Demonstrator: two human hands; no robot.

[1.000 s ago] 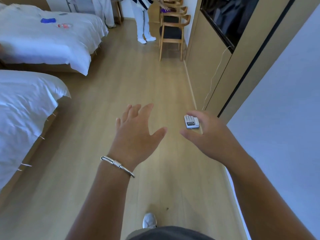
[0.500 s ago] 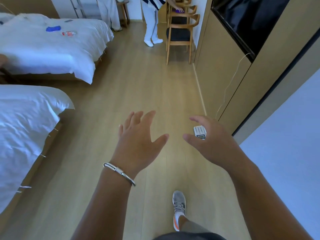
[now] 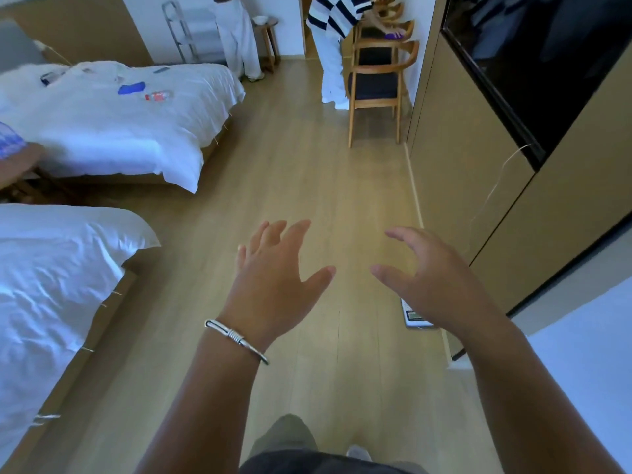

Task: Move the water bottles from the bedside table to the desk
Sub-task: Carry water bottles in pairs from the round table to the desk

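My left hand (image 3: 277, 278), with a silver bangle on its wrist, is stretched out in front of me over the wooden floor, fingers spread and holding nothing. Beside it my right hand (image 3: 434, 285) is also held out with loosely bent fingers and nothing in it. A small plastic bottle with a red label (image 3: 159, 96) lies on the far bed (image 3: 113, 138). A dark wooden piece, perhaps the bedside table (image 3: 24, 189), shows in the gap between the two beds at the left edge. No desk top is visible.
The near bed (image 3: 51, 275) fills the left side. A small white device (image 3: 415, 317) lies on the floor by the wall, partly under my right hand. Wooden chairs (image 3: 376, 83) and two people in white trousers stand at the far end. A wall-mounted TV (image 3: 533, 56) is on the right.
I have walked forward along the aisle; beds and chairs are nearer. The white device on the floor slid from beyond my right fingers to under that hand. Both hands stay held out.
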